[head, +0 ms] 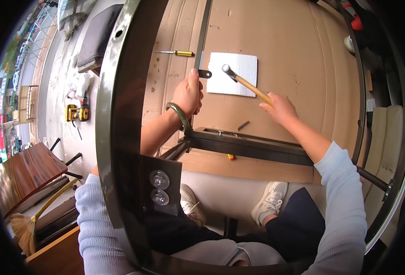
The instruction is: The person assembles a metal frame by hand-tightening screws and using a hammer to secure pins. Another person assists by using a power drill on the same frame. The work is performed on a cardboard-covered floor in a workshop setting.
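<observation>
My left hand (189,93) is closed around a dark metal bar of the frame, its thumb by a small black metal tab (205,74) with a hole. My right hand (280,109) grips the wooden handle of a hammer (248,86), whose head is up and to the left, over a white foam sheet (235,86) lying on cardboard. A dark crossbar (250,147) of the metal frame runs below both hands. On the cardboard, a small dark rod (243,125) lies just above this bar. The hammer's head and the tab are apart.
A screwdriver (183,53) with a yellow handle lies on the cardboard (274,34). A wide dark upright (126,130) stands close at the left, with cordless drills (77,112) on the floor beyond. A broom (25,227) and wood-grain board (30,175) are lower left.
</observation>
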`<state>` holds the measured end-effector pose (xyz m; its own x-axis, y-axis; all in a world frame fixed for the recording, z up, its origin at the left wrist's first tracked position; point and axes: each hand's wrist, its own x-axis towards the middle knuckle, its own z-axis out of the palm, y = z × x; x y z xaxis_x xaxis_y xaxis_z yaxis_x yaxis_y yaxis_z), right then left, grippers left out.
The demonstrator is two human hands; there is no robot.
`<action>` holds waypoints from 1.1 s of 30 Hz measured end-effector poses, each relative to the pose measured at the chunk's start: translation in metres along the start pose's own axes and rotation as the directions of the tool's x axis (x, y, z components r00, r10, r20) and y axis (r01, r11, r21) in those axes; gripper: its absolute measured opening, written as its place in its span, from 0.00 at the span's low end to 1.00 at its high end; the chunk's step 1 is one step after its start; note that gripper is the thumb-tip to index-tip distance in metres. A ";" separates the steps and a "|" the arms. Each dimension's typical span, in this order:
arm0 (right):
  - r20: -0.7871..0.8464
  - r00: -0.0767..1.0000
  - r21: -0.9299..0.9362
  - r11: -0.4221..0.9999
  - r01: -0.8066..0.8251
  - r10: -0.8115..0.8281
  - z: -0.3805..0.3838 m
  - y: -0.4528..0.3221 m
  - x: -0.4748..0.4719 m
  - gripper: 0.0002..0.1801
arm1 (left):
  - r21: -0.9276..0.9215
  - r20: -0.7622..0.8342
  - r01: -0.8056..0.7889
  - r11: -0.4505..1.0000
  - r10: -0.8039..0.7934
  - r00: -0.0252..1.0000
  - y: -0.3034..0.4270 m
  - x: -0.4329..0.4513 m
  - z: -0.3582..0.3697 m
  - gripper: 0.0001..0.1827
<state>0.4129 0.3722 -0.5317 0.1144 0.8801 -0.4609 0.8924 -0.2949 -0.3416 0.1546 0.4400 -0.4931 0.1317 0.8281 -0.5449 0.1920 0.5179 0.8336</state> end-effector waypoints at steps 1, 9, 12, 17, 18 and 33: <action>0.039 0.998 -0.004 0.999 0.051 -0.050 0.001 0.000 -0.002 0.17 | -0.011 0.011 0.016 1.000 -0.016 1.000 -0.001 -0.001 0.000 0.26; 0.004 0.999 0.009 0.998 0.054 -0.054 0.006 -0.003 -0.005 0.18 | 0.034 0.003 0.006 0.999 -0.006 1.000 0.000 -0.004 0.000 0.27; -0.028 0.973 0.076 0.970 0.231 -0.229 0.007 -0.004 -0.007 0.18 | 0.022 -0.013 -0.032 0.999 0.032 0.999 0.001 -0.003 0.001 0.27; -0.002 0.989 -0.030 0.989 0.148 -0.148 0.008 -0.005 -0.003 0.17 | 0.011 0.012 -0.019 1.000 0.019 1.000 0.004 0.002 -0.002 0.28; 0.043 0.996 -0.085 0.993 0.087 -0.083 0.008 -0.003 -0.006 0.17 | 0.011 0.027 0.022 1.000 -0.022 0.999 0.002 0.000 -0.002 0.28; -0.053 0.987 0.043 0.987 0.155 -0.152 0.012 0.003 -0.004 0.18 | 0.022 0.012 -0.038 0.999 0.038 0.999 0.001 -0.002 0.000 0.27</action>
<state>0.4097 0.3636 -0.5403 0.0002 0.9331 -0.3595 0.8795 -0.1712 -0.4439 0.1547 0.4389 -0.4919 0.1503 0.8445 -0.5140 0.2080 0.4813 0.8515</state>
